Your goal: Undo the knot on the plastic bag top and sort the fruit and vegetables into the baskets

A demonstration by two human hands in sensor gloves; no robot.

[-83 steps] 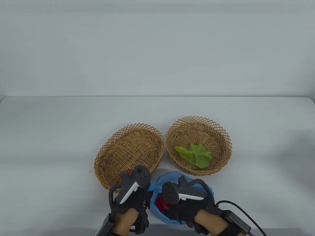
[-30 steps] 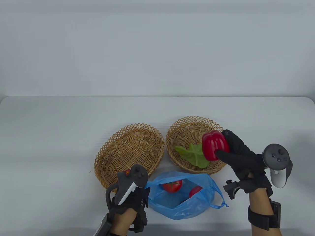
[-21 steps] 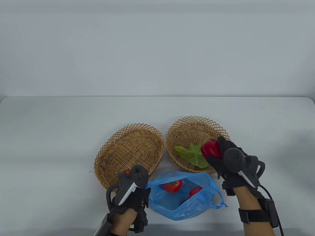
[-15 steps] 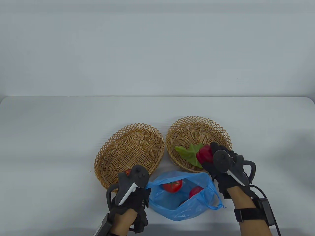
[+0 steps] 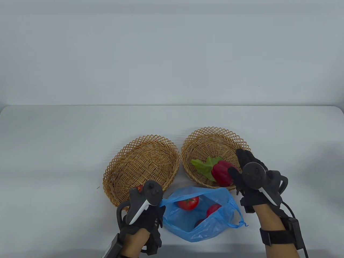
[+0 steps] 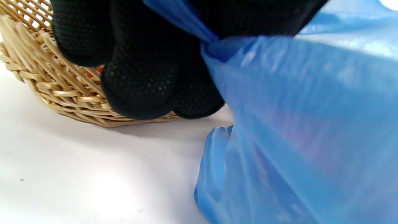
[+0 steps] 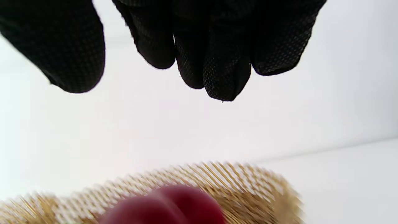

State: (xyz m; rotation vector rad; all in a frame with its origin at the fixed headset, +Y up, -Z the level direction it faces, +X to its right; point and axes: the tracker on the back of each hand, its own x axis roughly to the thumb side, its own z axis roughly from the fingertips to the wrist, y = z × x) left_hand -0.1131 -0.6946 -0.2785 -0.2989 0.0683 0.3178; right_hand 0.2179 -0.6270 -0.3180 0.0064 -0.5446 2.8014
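Observation:
The blue plastic bag [image 5: 212,228] lies open near the table's front edge, with a tomato [image 5: 188,203] and another red piece [image 5: 214,209] inside. My left hand [image 5: 153,212] pinches the bag's left rim; in the left wrist view its curled fingers [image 6: 146,77] hold the bunched blue plastic [image 6: 205,40]. A red bell pepper [image 5: 221,175] lies in the right basket [image 5: 215,134] on a green leaf [image 5: 203,165]. My right hand [image 5: 237,165] hovers just right of the pepper, with its fingers [image 7: 224,71] spread and holding nothing.
The left wicker basket [image 5: 139,164] stands beside the left hand [image 6: 62,90]; a small red thing [image 5: 139,188] shows at its near rim, mostly hidden by the tracker. A cable trails from the right wrist [image 5: 293,215]. The table's far half is bare grey surface.
The right hand carried the red pepper down into the right basket and let go of it. The left hand kept its hold on the bag rim.

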